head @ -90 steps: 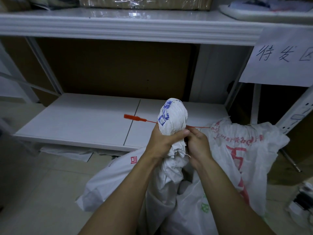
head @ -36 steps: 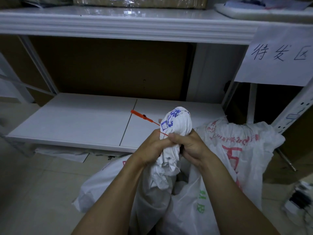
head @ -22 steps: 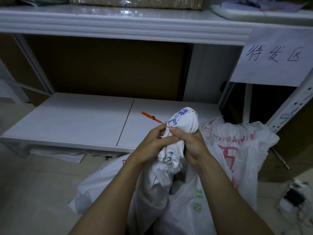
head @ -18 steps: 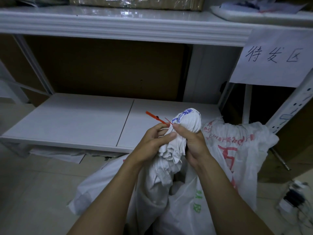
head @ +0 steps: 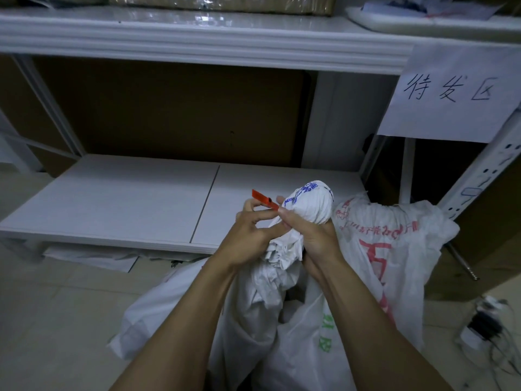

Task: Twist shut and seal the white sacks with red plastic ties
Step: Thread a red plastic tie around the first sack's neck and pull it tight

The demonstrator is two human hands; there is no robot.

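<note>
A white sack (head: 282,280) stands on the floor in front of me, its mouth twisted into a bunched knob (head: 311,201) with blue print. A red plastic tie (head: 264,199) pokes out to the left of the knob, its flat tag end uppermost. My left hand (head: 248,235) has its fingers curled at the tie just below the tag. My right hand (head: 310,235) grips the twisted neck under the knob, thumb tip by the tie. Where the tie circles the neck is hidden by my fingers.
A second white sack (head: 394,249) with red print leans at the right. A low white shelf board (head: 127,198) runs behind, under an upper shelf (head: 197,38) with a handwritten paper sign (head: 448,94). Cables and a charger (head: 479,331) lie on the floor at right.
The red tie's free length to the left has shortened greatly, its tag end now close to the knob. My left hand moved from the neck to the tie. The view shifted slightly left.
</note>
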